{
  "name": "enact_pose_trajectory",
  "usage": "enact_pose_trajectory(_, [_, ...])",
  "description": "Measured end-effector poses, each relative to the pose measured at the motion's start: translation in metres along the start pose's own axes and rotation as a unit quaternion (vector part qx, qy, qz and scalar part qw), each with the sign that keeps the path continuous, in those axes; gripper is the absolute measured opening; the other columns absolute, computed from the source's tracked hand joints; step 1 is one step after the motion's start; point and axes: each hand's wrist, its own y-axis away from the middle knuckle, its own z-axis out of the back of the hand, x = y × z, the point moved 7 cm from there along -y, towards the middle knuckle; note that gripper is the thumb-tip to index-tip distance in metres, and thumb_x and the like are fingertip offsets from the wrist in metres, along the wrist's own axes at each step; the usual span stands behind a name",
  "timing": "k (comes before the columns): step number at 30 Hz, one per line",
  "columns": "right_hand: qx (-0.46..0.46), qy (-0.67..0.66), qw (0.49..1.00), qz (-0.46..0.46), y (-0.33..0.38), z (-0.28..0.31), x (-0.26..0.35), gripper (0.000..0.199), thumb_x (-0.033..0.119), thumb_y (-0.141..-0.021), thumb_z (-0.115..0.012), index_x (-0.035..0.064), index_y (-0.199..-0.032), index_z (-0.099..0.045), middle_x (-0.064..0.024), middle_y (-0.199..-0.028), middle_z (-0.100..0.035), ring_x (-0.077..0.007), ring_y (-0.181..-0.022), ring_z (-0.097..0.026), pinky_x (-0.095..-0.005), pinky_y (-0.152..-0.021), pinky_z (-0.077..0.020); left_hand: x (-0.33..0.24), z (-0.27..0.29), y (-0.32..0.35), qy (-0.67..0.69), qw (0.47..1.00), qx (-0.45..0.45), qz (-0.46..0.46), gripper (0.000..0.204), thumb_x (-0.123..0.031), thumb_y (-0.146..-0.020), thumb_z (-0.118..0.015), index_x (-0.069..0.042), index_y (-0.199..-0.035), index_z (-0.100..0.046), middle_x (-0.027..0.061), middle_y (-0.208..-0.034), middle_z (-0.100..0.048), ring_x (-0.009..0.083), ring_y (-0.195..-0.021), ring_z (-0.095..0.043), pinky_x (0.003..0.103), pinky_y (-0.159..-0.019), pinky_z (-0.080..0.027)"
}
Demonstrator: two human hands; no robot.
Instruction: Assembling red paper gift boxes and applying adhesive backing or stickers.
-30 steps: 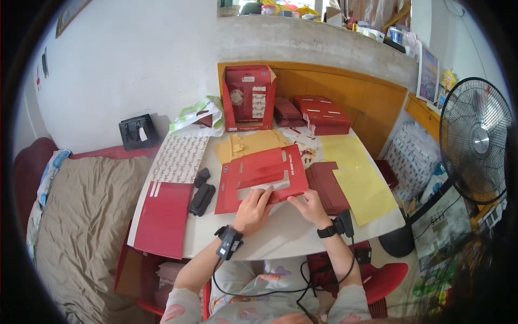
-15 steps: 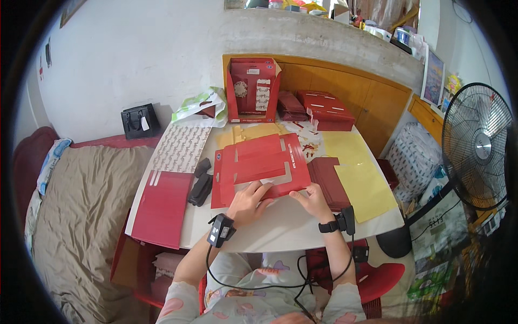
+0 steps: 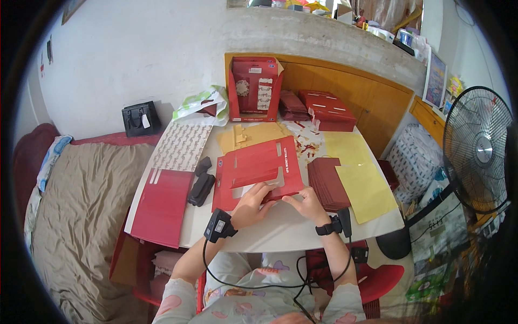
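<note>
A red cardboard package [image 3: 250, 163] with pale cut-out windows lies at the middle of the table, its near edge toward me. My left hand [image 3: 252, 206] has its fingers curled over that near edge, next to a window, with the thumb pointing right. At the near right corner, my right hand [image 3: 307, 205] pinches the edge between thumb and fingers. The fingertips of both hands are partly hidden by the cardboard. A stack of dark red envelopes [image 3: 328, 183] lies just right of the package. Black objects [image 3: 201, 189] sit to its left.
Flat red card [image 3: 162, 208] and a patterned sheet [image 3: 181, 147] lie at left, yellow sheets [image 3: 367, 191] at right. Behind stand an upright red display box [image 3: 253, 116] and stacked red packs [image 3: 326, 108]. A fan [image 3: 480, 148] stands at right. A cable [image 3: 275, 286] joins my wrist devices.
The inner red panel that stuck up past the package's far edge now sits lower, within its outline. The package looks flatter, and both hands have shifted slightly.
</note>
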Motion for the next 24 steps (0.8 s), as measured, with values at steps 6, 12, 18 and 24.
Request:
enact_pose_trajectory(6, [-0.024, 0.048, 0.997, 0.048, 0.000, 0.007, 0.009, 0.019, 0.016, -0.080, -0.069, 0.0007, -0.092, -0.066, -0.0118, -0.095, -0.066, -0.0229, -0.083, -0.062, -0.0313, -0.076, -0.0467, -0.003, -0.002, -0.001, -0.049, 0.998, -0.014, -0.036, 0.043, -0.005, -0.078, -0.062, -0.002, -0.119, -0.049, 0.0162, -0.097, -0.053, 0.0342, -0.089, -0.054, 0.039, -0.077, -0.045])
enact_pose_trajectory(12, [-0.039, 0.037, 0.997, 0.050, -0.002, 0.017, 0.014, 0.020, 0.015, -0.079, -0.070, 0.0000, -0.092, -0.066, -0.0129, -0.096, -0.065, -0.0234, -0.084, -0.062, -0.0319, -0.075, -0.0471, -0.013, 0.004, -0.003, -0.155, 0.985, -0.021, -0.077, 0.048, -0.006, -0.077, -0.062, -0.002, -0.123, -0.048, 0.0162, -0.094, -0.053, 0.0336, -0.086, -0.055, 0.040, -0.072, -0.046])
enact_pose_trajectory(18, [-0.061, 0.043, 0.995, 0.068, -0.001, 0.023, 0.011, 0.020, 0.013, -0.077, -0.071, -0.0007, -0.091, -0.065, -0.0135, -0.095, -0.065, -0.0237, -0.085, -0.063, -0.0321, -0.075, -0.0471, -0.014, 0.003, -0.003, -0.202, 0.972, -0.027, -0.116, 0.052, -0.006, -0.075, -0.062, -0.001, -0.125, -0.046, 0.0146, -0.093, -0.054, 0.0330, -0.081, -0.057, 0.040, -0.068, -0.048])
enact_pose_trajectory(24, [-0.061, 0.033, 0.995, 0.078, 0.001, 0.024, 0.013, 0.021, 0.011, -0.076, -0.071, -0.0006, -0.092, -0.064, -0.0126, -0.094, -0.065, -0.0233, -0.085, -0.062, -0.0315, -0.075, -0.0469, -0.014, 0.004, -0.001, -0.220, 0.967, -0.004, -0.124, 0.047, -0.015, -0.080, -0.061, -0.001, -0.122, -0.047, 0.0136, -0.093, -0.056, 0.0315, -0.081, -0.059, 0.039, -0.069, -0.050])
